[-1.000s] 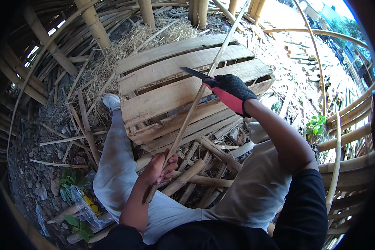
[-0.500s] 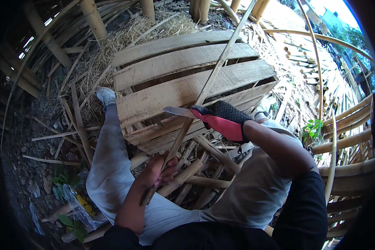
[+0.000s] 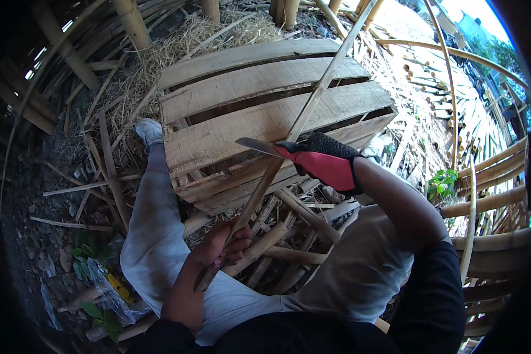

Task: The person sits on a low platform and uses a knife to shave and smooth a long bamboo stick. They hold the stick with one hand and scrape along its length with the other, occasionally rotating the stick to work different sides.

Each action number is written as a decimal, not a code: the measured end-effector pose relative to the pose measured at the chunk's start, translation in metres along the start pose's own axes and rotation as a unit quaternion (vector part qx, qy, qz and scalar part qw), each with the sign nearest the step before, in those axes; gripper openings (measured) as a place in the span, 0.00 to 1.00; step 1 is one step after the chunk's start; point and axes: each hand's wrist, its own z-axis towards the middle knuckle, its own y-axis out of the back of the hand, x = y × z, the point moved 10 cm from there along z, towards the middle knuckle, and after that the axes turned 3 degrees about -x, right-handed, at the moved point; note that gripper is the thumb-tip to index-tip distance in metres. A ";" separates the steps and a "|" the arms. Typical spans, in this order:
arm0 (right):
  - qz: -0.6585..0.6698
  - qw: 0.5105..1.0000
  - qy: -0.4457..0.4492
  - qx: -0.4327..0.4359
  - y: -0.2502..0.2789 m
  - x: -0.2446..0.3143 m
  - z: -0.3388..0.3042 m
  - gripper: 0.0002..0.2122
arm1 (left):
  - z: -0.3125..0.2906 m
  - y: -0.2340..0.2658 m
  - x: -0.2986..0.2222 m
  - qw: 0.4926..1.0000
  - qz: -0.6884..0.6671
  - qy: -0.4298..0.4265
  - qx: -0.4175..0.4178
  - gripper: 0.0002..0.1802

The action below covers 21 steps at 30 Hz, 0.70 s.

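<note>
Bamboo posts [image 3: 131,26] rise beyond the far left corner of the slatted wooden crate [image 3: 209,141], and bright ground spreads away past its right side. Your bare left hand [image 3: 225,245] is on the near side of the crate, its fingers [image 3: 237,243] curled tight around the lower part of a long bamboo strip [image 3: 308,112], whose butt end pokes out below your grip. Your right hand [image 3: 324,164], in a pink and black glove, is over the crate's near edge, fingers wrapped around a knife, the handle mostly hidden by the glove. The knife's blade [image 3: 255,144] points left and lies across the strip; you cannot tell here whether its edge bites in. From your left hand the strip slants up over the crate's right half and runs out past its far edge. Bamboo poles [image 3: 259,248] lie crisscrossed on the near side of the crate, between your legs. Your white shoe [image 3: 150,131] is just beside its left edge, with straw [image 3: 159,76] behind. Well right of the crate are a green plant [image 3: 441,184] and cut bamboo lengths [image 3: 436,91].
</note>
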 end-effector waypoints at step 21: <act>-0.012 0.991 -0.118 -0.067 0.043 -0.035 0.005 0.21 | 0.002 -0.007 0.011 0.986 -0.139 0.047 0.080 0.22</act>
